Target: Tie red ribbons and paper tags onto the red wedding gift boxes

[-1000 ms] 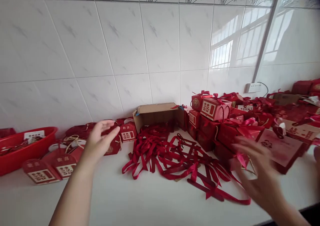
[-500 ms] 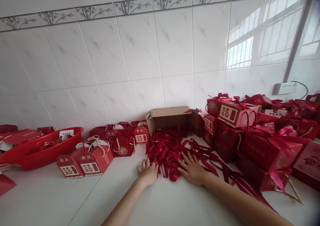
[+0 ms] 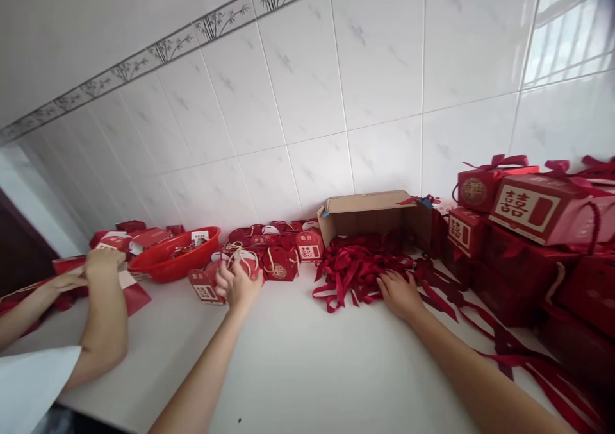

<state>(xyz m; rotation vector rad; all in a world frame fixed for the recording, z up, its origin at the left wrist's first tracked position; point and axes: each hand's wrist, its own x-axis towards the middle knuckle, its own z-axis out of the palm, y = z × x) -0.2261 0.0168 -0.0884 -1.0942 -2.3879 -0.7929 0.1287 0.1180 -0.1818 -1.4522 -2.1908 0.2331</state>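
My left hand [image 3: 240, 286] has its fingers curled over a red gift box [image 3: 205, 288] with a cream character label and a cord handle; the hand covers much of the box. My right hand [image 3: 400, 295] lies on the right edge of a heap of dark red ribbons [image 3: 343, 267], fingers stretched out and apart. The ribbons spill onto the table from an open cardboard box [image 3: 369, 201] lying on its side against the wall.
Several red gift boxes [image 3: 281, 267] line the wall. A red plastic basin [image 3: 161, 272] stands left of them. Stacked ribbon-tied boxes [image 3: 509, 274] rise at the right. At far left, a co-worker's arms [image 3: 103, 318] reach over red cartons on the white table [image 3: 307, 370].
My left hand has moved left from the ribbons to the gift box. My right hand remains at the ribbons. The view has turned left, bringing the co-worker's arms into sight.
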